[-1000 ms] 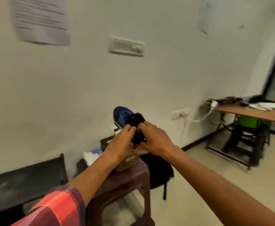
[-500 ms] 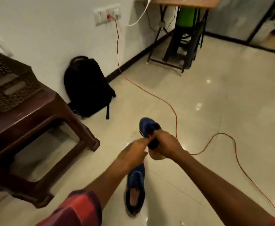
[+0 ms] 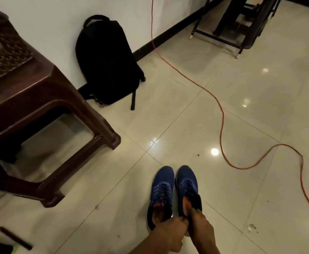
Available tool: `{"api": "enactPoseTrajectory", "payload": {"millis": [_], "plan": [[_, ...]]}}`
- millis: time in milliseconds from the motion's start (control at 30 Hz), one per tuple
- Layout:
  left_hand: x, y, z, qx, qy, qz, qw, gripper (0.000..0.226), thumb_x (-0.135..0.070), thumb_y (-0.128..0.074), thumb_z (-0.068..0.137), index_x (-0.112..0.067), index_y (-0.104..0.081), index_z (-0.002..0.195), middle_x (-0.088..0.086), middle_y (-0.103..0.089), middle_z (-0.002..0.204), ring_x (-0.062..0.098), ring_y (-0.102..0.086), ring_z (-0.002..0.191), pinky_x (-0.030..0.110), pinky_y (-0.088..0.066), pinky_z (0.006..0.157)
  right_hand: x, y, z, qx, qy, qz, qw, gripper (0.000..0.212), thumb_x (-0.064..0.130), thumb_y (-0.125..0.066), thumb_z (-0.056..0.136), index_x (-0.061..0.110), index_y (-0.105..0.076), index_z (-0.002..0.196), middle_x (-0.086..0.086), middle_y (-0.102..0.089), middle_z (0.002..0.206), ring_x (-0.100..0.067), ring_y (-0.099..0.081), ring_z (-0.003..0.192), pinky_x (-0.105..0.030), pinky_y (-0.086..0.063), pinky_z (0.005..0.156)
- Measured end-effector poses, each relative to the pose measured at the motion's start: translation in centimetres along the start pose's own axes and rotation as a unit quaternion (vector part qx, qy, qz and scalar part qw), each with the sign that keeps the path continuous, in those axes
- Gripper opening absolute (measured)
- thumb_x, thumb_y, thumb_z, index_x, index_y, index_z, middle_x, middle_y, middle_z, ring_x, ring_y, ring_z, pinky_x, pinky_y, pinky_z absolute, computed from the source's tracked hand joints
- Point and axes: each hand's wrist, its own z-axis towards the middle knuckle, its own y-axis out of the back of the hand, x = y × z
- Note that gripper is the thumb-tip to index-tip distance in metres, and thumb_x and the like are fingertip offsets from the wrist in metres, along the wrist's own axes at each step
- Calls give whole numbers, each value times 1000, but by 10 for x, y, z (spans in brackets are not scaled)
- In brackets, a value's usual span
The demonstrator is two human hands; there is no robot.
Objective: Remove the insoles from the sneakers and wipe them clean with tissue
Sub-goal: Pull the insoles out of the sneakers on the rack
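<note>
Glossy cream floor tiles (image 3: pixel 241 92) fill our view, with a dark brown plastic stool (image 3: pixel 45 99) at left, a black backpack (image 3: pixel 106 61) against the wall and an orange cable (image 3: pixel 221 118) trailing right. Both blue mesh sneakers (image 3: pixel 175 189) now stand side by side, toes pointing away; half a second ago one was lifted. Our left hand (image 3: pixel 168 233) and right hand (image 3: pixel 201 230) pinch their heel openings.

two sneakers stand side by side on the floor (image 3: pixel 241 99), the left sneaker (image 3: pixel 162 191) touching the right sneaker (image 3: pixel 187 187). the left hand (image 3: pixel 168 233) and right hand (image 3: pixel 202 230) meet at their heels. a stool (image 3: pixel 45 96) stands to the left, a backpack (image 3: pixel 106 61) behind it against the wall (image 3: pixel 49 19), a cable (image 3: pixel 221 114) trailing to the right.
</note>
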Motion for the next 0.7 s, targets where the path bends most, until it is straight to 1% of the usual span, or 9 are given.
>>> {"api": "enactPoseTrajectory", "payload": {"millis": [33,100,167,300,333,400,500,600,700], "plan": [[2,3,-4,5,3,13,1000,64,-6,-60,97,-11,-32,154,15,-41,155,38,-40,141,56,-25,122,4,-4,-4,23,8,8,1000,76,86,-19,84,40,-40,140,-1,-57,132,-23,-61,107,-34,-46,91],[8,7,-7,-1,21,17,1000,60,-10,-58,98,-14,-34,153,13,-41,154,38,-37,143,60,-19,122,15,-3,-12,31,11,-2,999,68,78,-37,84,35,-43,137,-3,-59,130,-25,-63,109,-36,-51,90],[15,18,-16,-16,27,10,999,56,-15,-62,95,-15,-40,147,12,-46,148,39,-44,137,59,-25,119,31,10,-16,24,12,-59,998,49,48,-56,84,32,-49,130,-1,-61,123,-22,-63,104,-31,-52,83],[27,52,-44,-45,23,-13,999,44,-14,-63,95,-4,-48,135,21,-51,137,43,-53,123,55,-45,105,58,39,-14,-44,16,-46,998,17,31,-52,96,27,-56,112,3,-65,104,-16,-60,85,-32,-54,84],[32,60,-53,-70,24,-22,997,45,-12,-64,95,-3,-48,136,23,-50,138,44,-53,123,54,-47,103,64,47,-13,-58,25,-39,997,16,30,-52,98,25,-57,113,2,-65,104,-17,-61,87,-32,-54,84],[41,79,-76,-123,25,-42,991,43,-12,-65,94,-2,-50,133,22,-53,136,43,-54,122,52,-50,100,78,65,-17,-85,39,-43,995,18,31,-55,96,24,-59,112,-1,-67,108,-18,-62,89,-27,-50,70],[61,113,-129,-227,33,-46,972,43,-12,-66,92,-1,-52,132,21,-54,136,40,-53,125,48,-50,101,114,98,-37,-182,118,-47,975,7,26,-56,92,27,-61,97,5,-65,95,-14,-60,78,-26,-47,62],[79,161,-203,-332,53,-18,942,55,-16,-64,96,-1,-44,145,20,-45,150,36,-43,139,45,-39,114,173,136,-61,-271,237,-34,932,11,23,-63,88,28,-63,98,4,-67,101,-17,-61,85,-29,-49,64],[97,204,-312,-460,89,13,883,54,-19,-68,90,-4,-51,140,18,-53,143,35,-49,134,41,-42,111,267,173,-114,-325,347,-3,880,14,20,-68,87,26,-64,100,3,-68,102,-21,-63,91,-29,-45,65]]}}
